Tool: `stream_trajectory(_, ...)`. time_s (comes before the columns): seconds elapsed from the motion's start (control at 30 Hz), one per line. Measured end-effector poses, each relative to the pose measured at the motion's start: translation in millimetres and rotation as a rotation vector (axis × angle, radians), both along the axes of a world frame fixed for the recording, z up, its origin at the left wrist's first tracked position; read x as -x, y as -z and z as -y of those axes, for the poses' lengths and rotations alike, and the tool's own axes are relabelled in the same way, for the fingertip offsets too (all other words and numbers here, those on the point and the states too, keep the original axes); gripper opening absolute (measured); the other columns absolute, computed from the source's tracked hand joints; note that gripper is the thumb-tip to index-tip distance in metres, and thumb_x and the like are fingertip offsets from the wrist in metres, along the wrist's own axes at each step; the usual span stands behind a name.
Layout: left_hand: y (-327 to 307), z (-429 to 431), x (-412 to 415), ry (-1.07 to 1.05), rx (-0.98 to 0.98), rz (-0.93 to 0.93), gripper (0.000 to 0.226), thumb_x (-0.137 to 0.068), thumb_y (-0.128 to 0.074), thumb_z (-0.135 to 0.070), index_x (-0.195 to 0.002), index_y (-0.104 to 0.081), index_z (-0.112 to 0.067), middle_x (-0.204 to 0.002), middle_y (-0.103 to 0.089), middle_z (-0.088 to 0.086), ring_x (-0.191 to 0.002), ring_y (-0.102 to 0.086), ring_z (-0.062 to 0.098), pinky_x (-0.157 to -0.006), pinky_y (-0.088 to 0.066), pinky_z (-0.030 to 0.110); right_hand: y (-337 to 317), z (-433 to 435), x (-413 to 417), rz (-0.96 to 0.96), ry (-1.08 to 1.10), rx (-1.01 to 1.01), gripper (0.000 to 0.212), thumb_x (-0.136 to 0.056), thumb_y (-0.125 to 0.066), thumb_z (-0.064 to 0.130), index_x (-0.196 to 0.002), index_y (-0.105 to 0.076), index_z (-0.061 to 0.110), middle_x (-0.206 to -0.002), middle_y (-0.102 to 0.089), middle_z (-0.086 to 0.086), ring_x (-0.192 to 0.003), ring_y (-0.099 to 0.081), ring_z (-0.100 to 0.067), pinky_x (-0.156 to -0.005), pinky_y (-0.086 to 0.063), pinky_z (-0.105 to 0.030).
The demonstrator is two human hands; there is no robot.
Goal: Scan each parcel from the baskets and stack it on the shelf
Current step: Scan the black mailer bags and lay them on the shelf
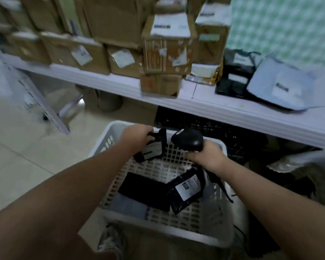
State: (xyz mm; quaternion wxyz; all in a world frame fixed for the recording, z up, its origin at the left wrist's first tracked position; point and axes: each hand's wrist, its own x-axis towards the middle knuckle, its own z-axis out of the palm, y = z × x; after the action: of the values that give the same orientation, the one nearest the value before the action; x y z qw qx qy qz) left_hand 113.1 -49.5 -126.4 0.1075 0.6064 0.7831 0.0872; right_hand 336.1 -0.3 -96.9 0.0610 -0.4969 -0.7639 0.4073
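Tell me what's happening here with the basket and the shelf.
A person is working over a white basket on the floor. The left hand holds a small black parcel with a white label, and the right hand grips a black scanner just beside it, over the basket. More dark parcels lie in the basket. On the shelf behind, cardboard boxes are stacked, with a few bags at the right end.

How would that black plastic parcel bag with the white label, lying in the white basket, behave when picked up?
The black plastic parcel bag looks creased and soft, so it would probably flop. Its glossy film may be slippery. Being thin and lying in the white slotted basket, it seems unlikely to roll.
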Motion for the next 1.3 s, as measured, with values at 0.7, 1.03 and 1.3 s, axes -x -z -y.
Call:
stream_trajectory(0.7,-137.5,40.3,-64.9,-0.175,-0.705,0.66,0.033,-0.085,-0.071,-0.029,-0.112,-0.055,-0.019,-0.095,-0.062,-0.004,-0.093,-0.058,0.008,-0.076,-0.044,0.012,-79.4,21.9,-23.5,-0.652,0.389,0.005,0.021,-0.075,-0.064,-0.012,-0.093,-0.066,-0.002,-0.081,-0.066,-0.014,-0.074,-0.063,-0.024,-0.063,-0.052,-0.027)
stream_trajectory(1.03,-118.3,40.0,-75.5,-0.081,-0.233,0.975,0.023,-0.087,-0.067,-0.007,-0.11,-0.065,-0.009,-0.085,-0.065,-0.008,-0.056,-0.058,-0.013,-0.057,-0.043,0.003,-104.0,18.9,-30.5,-1.097,0.616,0.252,0.016,-0.082,-0.066,-0.007,-0.085,-0.064,0.009,-0.073,-0.07,-0.008,-0.066,-0.071,-0.021,-0.059,-0.06,-0.034)
stream_trajectory(1.3,-115.4,34.4,-70.6,-0.243,-0.364,0.965,0.02,-0.085,-0.069,-0.005,-0.105,-0.068,-0.003,-0.074,-0.065,0.0,-0.045,-0.055,-0.004,-0.046,-0.043,0.013,-108.8,22.8,-41.0,-0.786,0.408,-0.131,0.023,-0.085,-0.072,0.024,-0.071,-0.056,0.014,-0.061,-0.049,0.0,-0.055,-0.052,-0.013,-0.057,-0.044,-0.025)
